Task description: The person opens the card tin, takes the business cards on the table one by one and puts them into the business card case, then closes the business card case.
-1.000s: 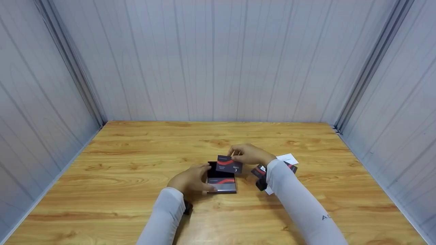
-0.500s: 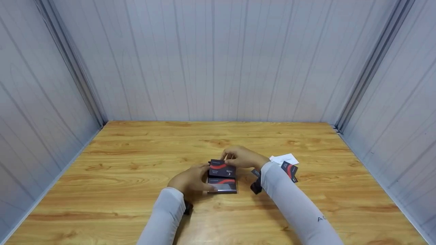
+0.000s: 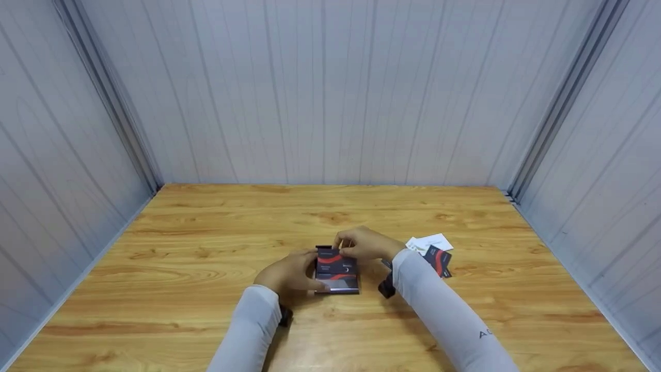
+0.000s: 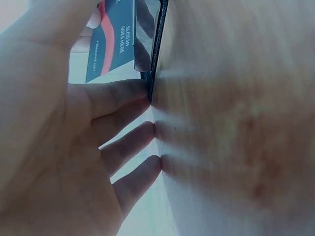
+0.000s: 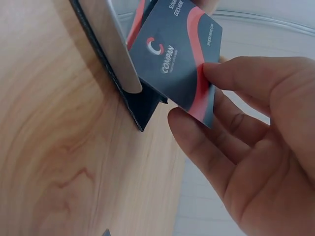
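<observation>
A dark business card case [image 3: 353,292] lies unfolded on the table, with a shiny metal plate [image 5: 110,46] across its near half. My left hand [image 3: 286,271] holds the case by its left side, thumb on the near part and fingers along the edge. My right hand [image 3: 369,244] pinches a black business card [image 5: 172,61] with a red wave, thumb on its printed face. That card slants down toward the metal plate in the right wrist view. Behind the plate, another red-striped card [image 3: 335,276] shows in the case.
To the right, several loose cards lie on the wooden table [image 3: 206,227], black-and-red ones [image 3: 439,258] and white ones [image 3: 436,241]. Part of that pile is under my right sleeve [image 3: 444,299]. White panel walls [image 3: 330,103] stand at the back and both sides.
My right hand has brought the business card left and down over the case, toward the metal plate. My left hand has stayed in place on the case.
</observation>
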Action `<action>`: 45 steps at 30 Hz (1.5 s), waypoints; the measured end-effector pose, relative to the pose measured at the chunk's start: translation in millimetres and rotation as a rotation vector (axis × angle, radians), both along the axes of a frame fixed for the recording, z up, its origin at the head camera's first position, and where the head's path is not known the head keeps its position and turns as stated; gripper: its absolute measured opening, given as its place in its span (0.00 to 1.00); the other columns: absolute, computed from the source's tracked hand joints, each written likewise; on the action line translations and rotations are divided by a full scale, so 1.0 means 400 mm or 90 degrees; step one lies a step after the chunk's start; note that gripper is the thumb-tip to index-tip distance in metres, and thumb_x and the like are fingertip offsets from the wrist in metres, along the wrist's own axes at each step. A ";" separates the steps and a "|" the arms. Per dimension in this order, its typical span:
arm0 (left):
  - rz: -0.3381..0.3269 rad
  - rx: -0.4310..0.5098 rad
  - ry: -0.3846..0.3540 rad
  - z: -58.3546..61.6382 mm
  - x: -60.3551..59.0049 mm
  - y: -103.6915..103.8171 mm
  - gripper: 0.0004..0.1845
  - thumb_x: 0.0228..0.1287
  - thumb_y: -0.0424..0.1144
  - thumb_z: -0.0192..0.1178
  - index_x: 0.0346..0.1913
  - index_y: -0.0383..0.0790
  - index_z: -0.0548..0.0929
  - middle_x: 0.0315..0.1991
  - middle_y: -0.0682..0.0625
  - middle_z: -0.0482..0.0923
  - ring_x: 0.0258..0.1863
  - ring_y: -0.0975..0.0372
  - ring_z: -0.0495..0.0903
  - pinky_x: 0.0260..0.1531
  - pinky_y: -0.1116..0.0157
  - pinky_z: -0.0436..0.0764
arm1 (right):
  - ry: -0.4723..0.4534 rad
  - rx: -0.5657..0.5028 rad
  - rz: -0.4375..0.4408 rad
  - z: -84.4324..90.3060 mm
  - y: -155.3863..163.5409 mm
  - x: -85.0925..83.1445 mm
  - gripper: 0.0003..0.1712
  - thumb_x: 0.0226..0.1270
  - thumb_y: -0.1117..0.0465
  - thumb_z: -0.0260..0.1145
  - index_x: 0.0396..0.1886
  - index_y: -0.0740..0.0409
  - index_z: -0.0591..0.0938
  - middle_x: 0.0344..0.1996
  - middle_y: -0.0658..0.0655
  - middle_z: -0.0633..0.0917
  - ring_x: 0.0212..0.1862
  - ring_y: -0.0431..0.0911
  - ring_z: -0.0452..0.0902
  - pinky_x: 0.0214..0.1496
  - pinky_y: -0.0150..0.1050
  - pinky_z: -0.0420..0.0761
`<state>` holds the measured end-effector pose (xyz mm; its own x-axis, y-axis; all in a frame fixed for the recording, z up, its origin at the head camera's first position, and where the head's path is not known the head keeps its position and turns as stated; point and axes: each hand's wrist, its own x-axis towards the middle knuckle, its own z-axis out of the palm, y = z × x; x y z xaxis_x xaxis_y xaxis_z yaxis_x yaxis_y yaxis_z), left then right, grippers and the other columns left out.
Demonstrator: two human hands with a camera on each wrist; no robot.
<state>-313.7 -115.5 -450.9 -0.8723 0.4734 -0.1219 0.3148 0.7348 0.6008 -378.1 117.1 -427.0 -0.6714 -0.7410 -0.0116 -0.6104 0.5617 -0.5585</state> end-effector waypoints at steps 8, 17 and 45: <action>0.012 0.001 -0.005 0.000 0.003 -0.001 0.47 0.54 0.55 0.76 0.74 0.43 0.69 0.72 0.46 0.66 0.72 0.52 0.62 0.70 0.50 0.61 | -0.012 0.003 -0.002 -0.021 -0.002 0.003 0.07 0.71 0.68 0.64 0.44 0.56 0.85 0.39 0.52 0.85 0.43 0.44 0.80 0.46 0.41 0.81; 0.021 -0.044 -0.015 0.004 0.007 0.000 0.54 0.54 0.60 0.74 0.77 0.37 0.62 0.75 0.43 0.59 0.74 0.49 0.57 0.70 0.49 0.61 | -0.027 0.020 0.019 -0.021 -0.004 0.020 0.08 0.70 0.67 0.65 0.45 0.57 0.85 0.36 0.49 0.84 0.38 0.39 0.78 0.44 0.37 0.80; 0.004 -0.050 -0.016 0.004 0.004 -0.001 0.54 0.56 0.61 0.72 0.78 0.37 0.60 0.77 0.42 0.57 0.75 0.48 0.54 0.71 0.48 0.60 | 0.061 0.105 0.063 -0.017 -0.019 0.053 0.07 0.67 0.69 0.65 0.41 0.58 0.88 0.31 0.47 0.80 0.35 0.39 0.72 0.39 0.34 0.75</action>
<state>-312.0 -116.0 -449.4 -0.8718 0.4556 -0.1802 0.2951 0.7819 0.5491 -356.7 109.4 -433.9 -0.5987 -0.7972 -0.0773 -0.7136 0.5748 -0.4006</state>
